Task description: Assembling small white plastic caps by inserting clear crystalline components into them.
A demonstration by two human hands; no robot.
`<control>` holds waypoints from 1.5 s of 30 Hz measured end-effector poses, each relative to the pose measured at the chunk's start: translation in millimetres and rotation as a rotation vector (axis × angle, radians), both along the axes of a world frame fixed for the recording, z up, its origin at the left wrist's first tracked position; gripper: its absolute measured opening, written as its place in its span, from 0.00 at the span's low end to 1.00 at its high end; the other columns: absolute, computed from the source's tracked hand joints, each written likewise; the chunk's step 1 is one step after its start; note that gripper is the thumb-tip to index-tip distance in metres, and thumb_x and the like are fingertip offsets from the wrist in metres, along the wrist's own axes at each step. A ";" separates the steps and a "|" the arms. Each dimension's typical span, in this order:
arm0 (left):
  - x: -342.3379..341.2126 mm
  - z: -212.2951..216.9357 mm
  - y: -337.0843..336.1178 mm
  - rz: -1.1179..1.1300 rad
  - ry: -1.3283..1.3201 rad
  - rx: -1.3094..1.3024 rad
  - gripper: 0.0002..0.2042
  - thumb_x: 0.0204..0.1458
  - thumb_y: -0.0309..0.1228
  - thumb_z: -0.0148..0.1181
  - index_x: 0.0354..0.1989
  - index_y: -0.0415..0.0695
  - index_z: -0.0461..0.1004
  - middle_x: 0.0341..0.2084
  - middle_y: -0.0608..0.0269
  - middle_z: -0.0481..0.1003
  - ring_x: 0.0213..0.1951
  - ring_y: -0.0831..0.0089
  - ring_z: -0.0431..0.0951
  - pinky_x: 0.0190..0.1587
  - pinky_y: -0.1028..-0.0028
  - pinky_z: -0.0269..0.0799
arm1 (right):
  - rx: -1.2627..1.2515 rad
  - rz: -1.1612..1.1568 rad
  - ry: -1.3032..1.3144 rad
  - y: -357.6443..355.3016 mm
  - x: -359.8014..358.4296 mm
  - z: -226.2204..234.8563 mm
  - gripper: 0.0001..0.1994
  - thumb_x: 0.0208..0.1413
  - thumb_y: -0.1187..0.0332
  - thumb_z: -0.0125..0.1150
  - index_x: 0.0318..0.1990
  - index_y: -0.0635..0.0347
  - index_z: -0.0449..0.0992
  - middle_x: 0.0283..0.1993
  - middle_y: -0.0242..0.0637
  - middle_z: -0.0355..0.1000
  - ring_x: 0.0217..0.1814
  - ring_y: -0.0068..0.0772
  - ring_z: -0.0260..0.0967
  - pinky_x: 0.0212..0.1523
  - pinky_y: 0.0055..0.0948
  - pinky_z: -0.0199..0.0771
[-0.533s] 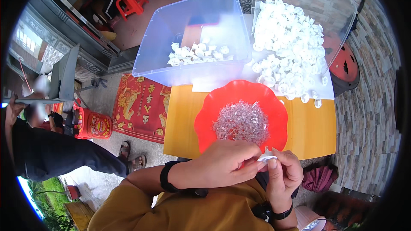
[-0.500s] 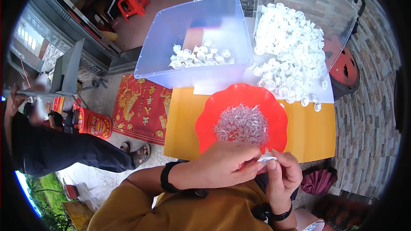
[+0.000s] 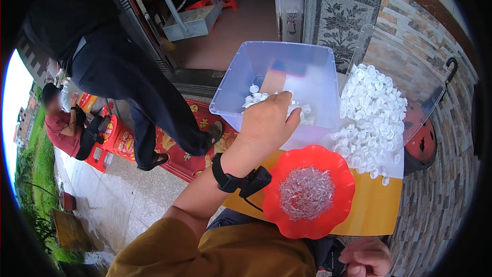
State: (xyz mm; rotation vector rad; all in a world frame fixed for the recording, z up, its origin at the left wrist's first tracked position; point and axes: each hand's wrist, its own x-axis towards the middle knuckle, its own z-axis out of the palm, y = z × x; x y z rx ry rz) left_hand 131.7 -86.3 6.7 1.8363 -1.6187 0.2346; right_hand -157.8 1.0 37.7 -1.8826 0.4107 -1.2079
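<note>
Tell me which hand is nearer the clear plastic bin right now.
Left. The left hand reaches over the clear plastic bin's front rim, above the white pieces inside. The right hand sits low, below the red plate.

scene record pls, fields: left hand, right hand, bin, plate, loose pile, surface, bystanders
left hand: left hand reaches over the front rim of the clear plastic bin, fingers curled, contents of the grip hidden
right hand: right hand low by the lap, loosely closed
bin: holds a few small white caps
plate: red plate heaped with small clear plastic pieces
loose pile: white caps right of bin
surface: yellow board
bystanders: standing person in dark clothes; seated person
</note>
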 end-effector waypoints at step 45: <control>-35.1 -63.7 237.8 -0.205 0.030 0.344 0.08 0.47 0.31 0.52 0.23 0.40 0.65 0.20 0.56 0.69 0.24 0.58 0.73 0.27 0.64 0.69 | 0.111 0.938 -0.262 16.7 28.2 -17.9 0.16 0.47 0.64 0.63 0.35 0.71 0.72 0.24 0.43 0.69 0.20 0.33 0.66 0.21 0.27 0.66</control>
